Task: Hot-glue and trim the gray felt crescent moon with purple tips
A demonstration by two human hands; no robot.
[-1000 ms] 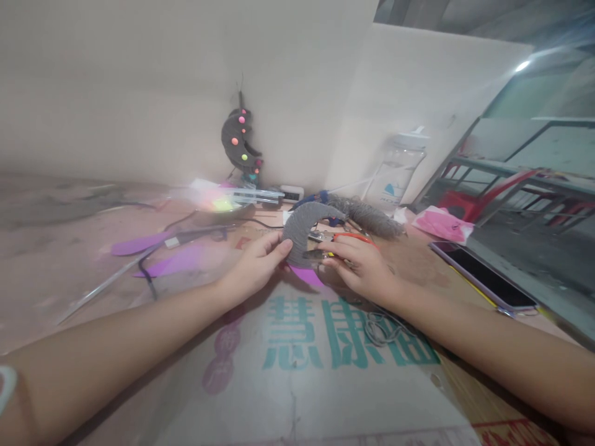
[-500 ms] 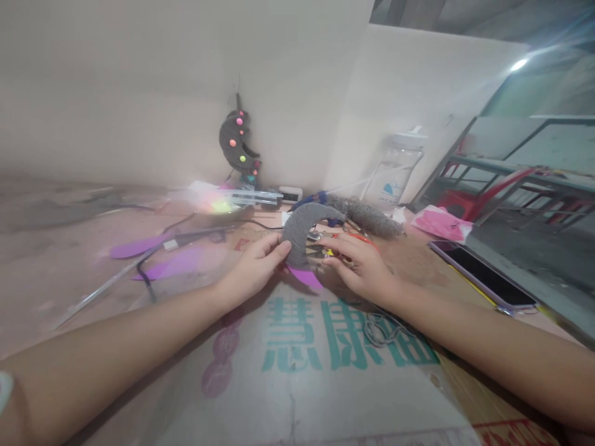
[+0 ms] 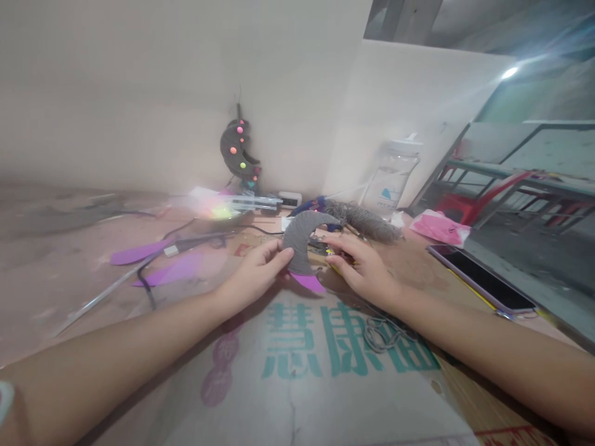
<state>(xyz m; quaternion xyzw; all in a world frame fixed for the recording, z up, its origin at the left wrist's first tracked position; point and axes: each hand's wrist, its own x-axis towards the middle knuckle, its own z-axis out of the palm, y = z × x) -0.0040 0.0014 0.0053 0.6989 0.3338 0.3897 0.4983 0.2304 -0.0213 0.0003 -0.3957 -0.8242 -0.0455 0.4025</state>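
Observation:
A crescent moon shape (image 3: 297,240) wrapped in grey yarn stands upright before me, its lower tip (image 3: 307,283) bare and purple. My left hand (image 3: 260,267) is closed on its outer left edge, thumb in front. At the open side of the crescent, my right hand (image 3: 360,263) has thumb and fingers curled together around a grey yarn strand, though the strand is hard to make out between the fingertips. A loose coil of the yarn (image 3: 383,334) lies on the board below my right wrist.
Behind the hands lie a grey yarn skein (image 3: 367,222) and a blue glue gun (image 3: 309,205). A finished-looking moon with coloured dots (image 3: 235,150) leans on the wall. Purple pieces (image 3: 139,253) lie left; a water bottle (image 3: 393,176), pink packet (image 3: 439,228) and phone (image 3: 483,279) are right.
The view has shifted a little, so things sit slightly lower. The crescent is turned slightly in my left hand, and my right hand stays close to its inner side.

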